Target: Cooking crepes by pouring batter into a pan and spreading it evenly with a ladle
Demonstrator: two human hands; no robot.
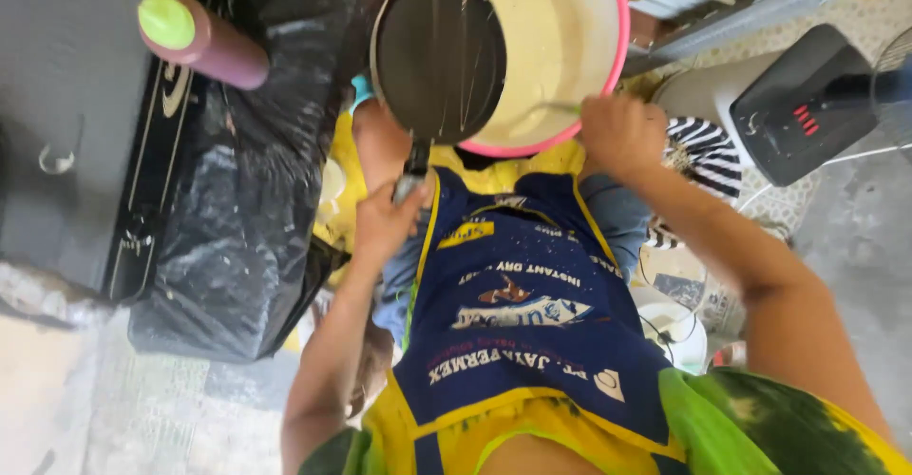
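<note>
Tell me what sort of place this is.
Probably an informal food-making spot, perhaps a street stall: a pink-rimmed bucket of pale batter, a dark round pan held over it, and a black bag.

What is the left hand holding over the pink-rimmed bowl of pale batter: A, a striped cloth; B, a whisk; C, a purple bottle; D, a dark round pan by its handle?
D: the left hand grips the handle of the dark round pan, held tilted over the pink-rimmed bowl of pale batter.

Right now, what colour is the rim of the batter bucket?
Pink; the bucket rim shows best in the head view, above the dark pan.
</note>
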